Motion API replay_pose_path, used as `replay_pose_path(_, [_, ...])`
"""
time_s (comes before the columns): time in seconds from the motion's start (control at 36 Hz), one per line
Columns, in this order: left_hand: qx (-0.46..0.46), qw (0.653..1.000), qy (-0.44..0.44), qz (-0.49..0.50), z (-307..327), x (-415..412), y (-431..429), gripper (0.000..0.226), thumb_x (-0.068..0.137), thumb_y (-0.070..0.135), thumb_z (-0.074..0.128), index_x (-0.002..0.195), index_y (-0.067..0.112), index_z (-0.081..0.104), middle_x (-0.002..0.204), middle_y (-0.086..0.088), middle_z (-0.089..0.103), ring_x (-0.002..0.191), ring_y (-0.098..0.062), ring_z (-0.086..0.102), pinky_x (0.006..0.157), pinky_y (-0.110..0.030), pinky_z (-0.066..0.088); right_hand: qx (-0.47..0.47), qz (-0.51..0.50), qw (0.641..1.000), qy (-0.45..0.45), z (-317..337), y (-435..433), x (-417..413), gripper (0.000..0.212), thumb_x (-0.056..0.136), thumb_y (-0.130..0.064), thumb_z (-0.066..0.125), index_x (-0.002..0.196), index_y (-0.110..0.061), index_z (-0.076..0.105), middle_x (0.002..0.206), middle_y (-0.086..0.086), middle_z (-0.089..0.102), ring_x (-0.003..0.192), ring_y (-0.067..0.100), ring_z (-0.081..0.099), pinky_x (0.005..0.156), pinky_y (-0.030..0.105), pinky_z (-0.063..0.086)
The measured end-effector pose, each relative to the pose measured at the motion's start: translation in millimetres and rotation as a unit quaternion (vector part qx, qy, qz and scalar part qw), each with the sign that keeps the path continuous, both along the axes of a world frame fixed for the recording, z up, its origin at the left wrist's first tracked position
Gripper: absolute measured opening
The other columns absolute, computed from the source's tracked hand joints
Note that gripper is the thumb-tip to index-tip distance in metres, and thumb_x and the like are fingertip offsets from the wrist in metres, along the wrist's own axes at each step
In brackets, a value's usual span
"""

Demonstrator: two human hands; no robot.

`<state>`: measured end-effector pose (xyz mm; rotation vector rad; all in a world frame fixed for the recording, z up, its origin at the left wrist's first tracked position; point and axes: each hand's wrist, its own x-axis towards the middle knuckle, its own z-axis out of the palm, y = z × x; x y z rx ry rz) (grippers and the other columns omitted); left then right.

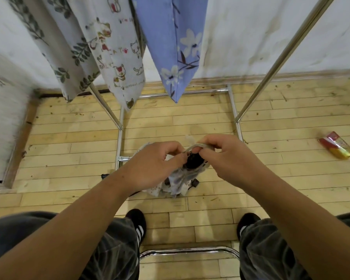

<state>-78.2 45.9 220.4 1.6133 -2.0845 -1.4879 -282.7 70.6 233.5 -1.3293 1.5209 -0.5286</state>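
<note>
Both my hands hold a small, crumpled clear plastic bag point(182, 178) with pale print in front of me, above the wooden floor. Something dark point(193, 161) shows inside its open mouth. My left hand point(156, 160) pinches the left side of the bag's rim. My right hand point(228, 156) pinches the right side of the rim, fingers curled over it. The bag's lower part hangs down between my wrists.
A chrome drying rack point(233, 110) stands ahead with three cloths hung on it: a leaf print point(69, 47), a cat print point(117, 57), a blue floral point(178, 47). A red and yellow packet point(336, 147) lies on the floor at right. A chrome bar point(188, 251) is between my feet.
</note>
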Motion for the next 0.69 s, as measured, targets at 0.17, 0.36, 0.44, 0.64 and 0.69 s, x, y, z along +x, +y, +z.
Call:
replay_pose_path(0.17, [-0.047,0.999,0.027,0.002,5,-4,7,0.021,0.104,0.046,0.055,0.1,0.033,0.071,0.101,0.017,0.072,0.098,-0.003,0.066,0.096,-0.039,0.053,-0.055,-0.04,0.998,0.004,6,3,3,0.019,0.1,-0.021,0.06,0.093,-0.035,0.071,0.096,-0.015,0.07,0.071,-0.008,0.06,0.061,0.013,0.042])
replay_pose_path(0.36, [-0.118,0.992,0.051,0.011,16,-6,16,0.019,0.103,0.041,0.058,0.09,0.03,0.069,0.093,0.014,0.07,0.095,-0.006,0.065,0.084,-0.024,0.047,-0.066,-0.072,0.994,-0.053,23,10,6,0.011,0.097,-0.023,0.066,0.091,-0.03,0.071,0.089,-0.006,0.069,0.05,0.0,0.052,0.054,0.022,0.04])
replay_pose_path(0.44, [-0.135,0.989,0.052,0.014,24,-11,18,0.019,0.102,0.038,0.06,0.088,0.028,0.069,0.09,0.013,0.068,0.091,-0.007,0.063,0.08,-0.023,0.046,-0.073,-0.077,0.993,-0.048,31,12,5,0.011,0.096,-0.024,0.067,0.09,-0.032,0.073,0.093,-0.01,0.07,0.058,-0.002,0.056,0.06,0.021,0.042])
replay_pose_path(0.64, [-0.143,0.985,0.087,0.028,55,-26,21,0.024,0.102,0.037,0.06,0.09,0.019,0.069,0.083,0.008,0.065,0.063,-0.004,0.053,0.058,-0.016,0.042,-0.108,-0.078,0.991,-0.024,66,16,-5,0.009,0.094,-0.026,0.067,0.09,-0.032,0.072,0.092,-0.013,0.07,0.083,0.0,0.065,0.069,0.02,0.048])
replay_pose_path(0.69, [-0.15,0.984,0.092,0.034,67,-33,23,0.025,0.103,0.037,0.058,0.088,0.02,0.067,0.076,0.015,0.062,0.059,0.0,0.051,0.056,-0.013,0.038,-0.122,-0.079,0.989,-0.015,78,17,-10,0.008,0.094,-0.025,0.068,0.09,-0.032,0.072,0.092,-0.012,0.071,0.088,0.002,0.067,0.071,0.019,0.05])
